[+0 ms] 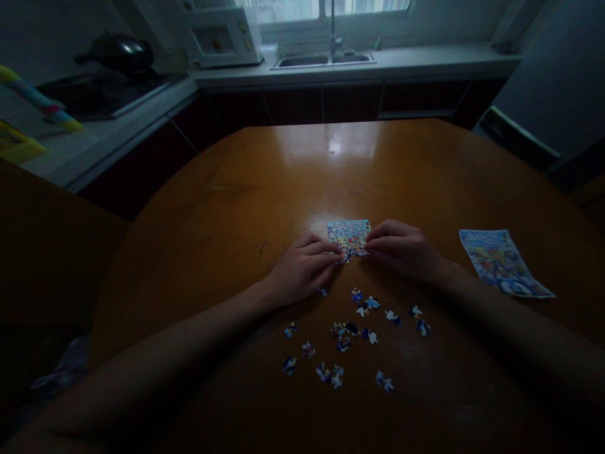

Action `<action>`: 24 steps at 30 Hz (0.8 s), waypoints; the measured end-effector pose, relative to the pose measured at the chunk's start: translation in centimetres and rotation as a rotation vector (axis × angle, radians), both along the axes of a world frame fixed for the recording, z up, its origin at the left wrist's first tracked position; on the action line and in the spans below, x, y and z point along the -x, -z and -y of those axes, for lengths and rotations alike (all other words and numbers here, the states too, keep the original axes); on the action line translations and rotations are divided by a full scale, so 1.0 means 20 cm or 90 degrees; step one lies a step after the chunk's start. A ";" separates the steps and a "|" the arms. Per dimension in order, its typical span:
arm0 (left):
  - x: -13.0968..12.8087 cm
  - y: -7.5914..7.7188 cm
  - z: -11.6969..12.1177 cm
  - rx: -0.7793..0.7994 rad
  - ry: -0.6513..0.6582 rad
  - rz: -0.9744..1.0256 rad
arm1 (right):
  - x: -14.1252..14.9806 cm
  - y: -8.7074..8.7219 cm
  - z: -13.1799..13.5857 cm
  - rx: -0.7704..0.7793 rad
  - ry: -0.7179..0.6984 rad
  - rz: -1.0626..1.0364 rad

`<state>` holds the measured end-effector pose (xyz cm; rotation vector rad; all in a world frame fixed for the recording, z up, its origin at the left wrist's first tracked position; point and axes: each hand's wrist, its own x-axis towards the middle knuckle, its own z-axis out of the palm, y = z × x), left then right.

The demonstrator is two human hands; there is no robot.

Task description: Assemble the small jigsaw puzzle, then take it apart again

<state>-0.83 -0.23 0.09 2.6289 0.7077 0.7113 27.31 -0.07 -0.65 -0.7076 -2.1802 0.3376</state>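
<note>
A partly assembled jigsaw puzzle (348,234) lies flat on the wooden table, its top edge straight and its lower edge uneven. At its lower left corner, the fingertips of my left hand (302,270) press together against the edge, close to some jigsaw pieces (346,258). My right hand (401,249) grips the puzzle's right edge between thumb and fingers. Several loose jigsaw pieces (344,343) are scattered nearer to me, some with the printed side up and some showing pale backs. One small piece (322,292) lies just below my left hand.
A printed picture sheet (501,261) with a curled corner rests to the right on the wooden table (283,183). Beyond the table are a counter with a sink (326,60), a white microwave (224,38) and a stove holding a black pan (120,52).
</note>
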 end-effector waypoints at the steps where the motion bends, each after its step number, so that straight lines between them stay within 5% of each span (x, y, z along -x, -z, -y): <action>1: 0.00 0.00 0.00 -0.004 0.001 -0.003 | 0.00 0.01 0.00 0.003 -0.011 0.017; 24: 0.01 0.02 -0.01 0.010 0.017 -0.078 | 0.07 0.04 0.02 -0.054 -0.036 0.188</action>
